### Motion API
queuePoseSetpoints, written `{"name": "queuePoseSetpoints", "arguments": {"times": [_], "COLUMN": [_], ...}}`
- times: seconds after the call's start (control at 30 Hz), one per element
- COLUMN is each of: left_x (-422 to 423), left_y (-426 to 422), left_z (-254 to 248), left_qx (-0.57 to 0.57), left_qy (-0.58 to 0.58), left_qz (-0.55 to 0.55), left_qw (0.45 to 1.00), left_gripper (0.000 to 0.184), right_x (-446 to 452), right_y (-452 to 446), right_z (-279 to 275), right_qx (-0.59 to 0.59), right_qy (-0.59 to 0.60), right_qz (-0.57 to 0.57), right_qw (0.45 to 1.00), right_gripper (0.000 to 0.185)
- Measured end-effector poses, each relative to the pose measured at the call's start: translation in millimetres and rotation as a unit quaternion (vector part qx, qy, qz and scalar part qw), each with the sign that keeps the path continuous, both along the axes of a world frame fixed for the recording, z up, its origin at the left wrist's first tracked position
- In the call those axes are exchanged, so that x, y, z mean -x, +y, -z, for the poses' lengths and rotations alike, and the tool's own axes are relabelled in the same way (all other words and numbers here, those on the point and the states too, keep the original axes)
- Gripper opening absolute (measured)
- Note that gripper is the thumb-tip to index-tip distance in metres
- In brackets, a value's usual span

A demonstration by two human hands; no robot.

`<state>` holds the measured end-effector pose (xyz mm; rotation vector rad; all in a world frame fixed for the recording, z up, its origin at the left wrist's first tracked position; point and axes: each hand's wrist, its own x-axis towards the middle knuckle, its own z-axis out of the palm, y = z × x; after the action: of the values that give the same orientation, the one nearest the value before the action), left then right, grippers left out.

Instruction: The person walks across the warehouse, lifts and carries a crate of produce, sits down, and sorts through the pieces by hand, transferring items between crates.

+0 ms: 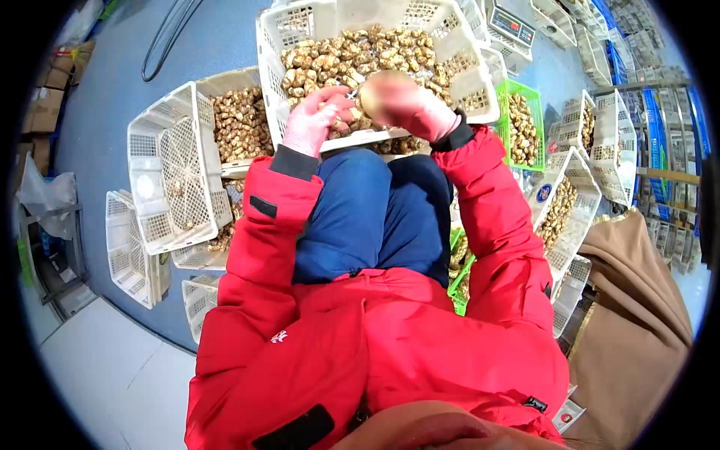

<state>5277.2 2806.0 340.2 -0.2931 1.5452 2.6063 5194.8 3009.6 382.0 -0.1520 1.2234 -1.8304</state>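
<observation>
The knobbly brown pieces [352, 56] lie heaped in a large white crate [268, 67], ahead of and just under the fingers of both hands. The left hand [309, 126] reaches over the near side of this crate, its fingers curled by pale pieces; whether they grip one I cannot tell. The right hand [424, 116] comes in from the other side, and a pale rounded thing [367, 97] shows at its fingertips, on the side toward the left hand. That area is blurred, so I cannot tell whether the fingers are closed on it or open behind it. The step in hand looks like handling pieces one or a few at a time, close above the heap; a next move from here would call for a clear fingertip hold and care not to knock the crate's near rim. Nearer the body than the fingers are the knees [349, 187]. Out to the left of the left fingers sit a lower crate of similar pieces [240, 124] and a tilted white crate [142, 157]; to the right of the right fingers stands a green crate [534, 127], also with pieces, and farther ahead on that side, a device with a lit display [514, 28].
</observation>
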Motion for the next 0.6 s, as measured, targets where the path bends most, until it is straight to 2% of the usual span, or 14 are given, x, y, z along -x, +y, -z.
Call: {"name": "queuePoseSetpoints", "arguments": {"times": [0.07,0.1,0.13,0.17,0.2,0.27,0.3,0.33,0.4,0.43,0.47,0.53,0.57,0.6], "left_x": [3,5,5,7,5,2,3,2,1,3,5,2,-2,-7], "left_y": [5,2,-1,-2,-2,-2,-6,-6,-7,-11,-13,-11,-6,-10], "left_z": [-5,-1,6,6,8,11,15,11,8,7,6,0,-17,-13], "left_qx": [0.054,0.099,0.144,0.095,0.048,0.009,-0.008,-0.036,-0.045,-0.077,-0.086,-0.075,-0.030,-0.053], "left_qy": [0.003,0.004,0.006,0.007,0.001,-0.029,-0.020,-0.031,-0.046,-0.045,-0.048,-0.065,-0.129,-0.067], "left_qz": [0.015,0.016,0.014,0.007,0.007,-0.017,0.000,-0.014,-0.032,-0.015,-0.003,-0.028,-0.083,-0.052], "left_qw": [0.998,0.995,0.990,0.995,0.999,0.999,1.000,0.999,0.997,0.996,0.995,0.995,0.988,0.995], "left_gripper": [0.033,0.032,0.032,0.031,0.030,0.027,0.025,0.025,0.027,0.026,0.022,0.023,0.024,0.023], "right_x": [7,8,2,-4,-11,-10,-11,-15,-9,-21,-17,-28,-39,-39], "right_y": [-8,-9,-11,-14,-19,-20,-22,-27,-40,-48,-53,-67,-70,-76], "right_z": [25,25,14,2,-7,-4,-1,-14,-5,-35,-22,-26,-37,-31], "right_qx": [-0.004,-0.068,-0.084,-0.102,-0.071,-0.059,-0.023,-0.032,-0.122,-0.204,-0.242,-0.265,-0.227,-0.225], "right_qy": [-0.005,0.232,0.283,0.334,0.198,0.151,0.085,0.114,0.314,0.379,0.500,0.568,0.655,0.668], "right_qz": [-0.048,-0.063,-0.057,-0.049,-0.030,-0.049,-0.017,0.008,0.069,0.075,0.086,0.049,0.040,0.033], "right_qw": [0.999,0.968,0.954,0.936,0.977,0.986,0.996,0.993,0.939,0.900,0.827,0.777,0.719,0.709], "right_gripper": [0.047,0.047,0.046,0.045,0.045,0.043,0.040,0.039,0.038,0.040,0.040,0.041,0.042,0.042]}}
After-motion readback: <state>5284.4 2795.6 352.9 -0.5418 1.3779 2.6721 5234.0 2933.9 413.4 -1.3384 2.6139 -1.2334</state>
